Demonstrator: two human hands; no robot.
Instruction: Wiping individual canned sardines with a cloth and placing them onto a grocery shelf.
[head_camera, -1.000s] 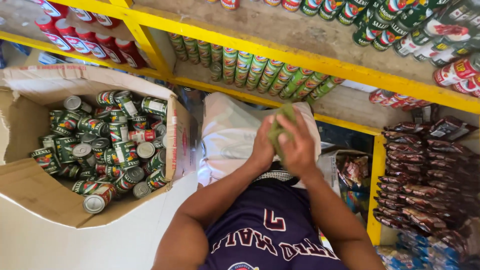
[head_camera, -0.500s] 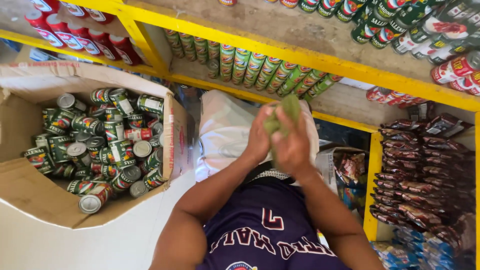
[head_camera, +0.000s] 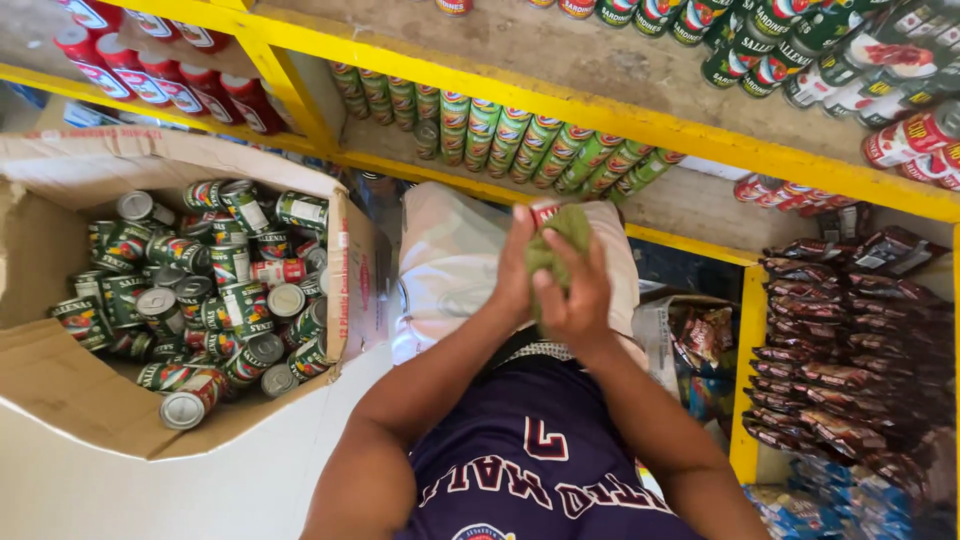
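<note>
Left hand: fingers curled round the can's left side.
Right hand: fingers closed over a green cloth, pressing it on the can.
Can: between both hands, above the white sack.
Box: full of cans, at left.

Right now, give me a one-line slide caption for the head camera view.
Both hands, left hand and right hand, rub a green cloth over a small can beside a cardboard box of cans.
</note>
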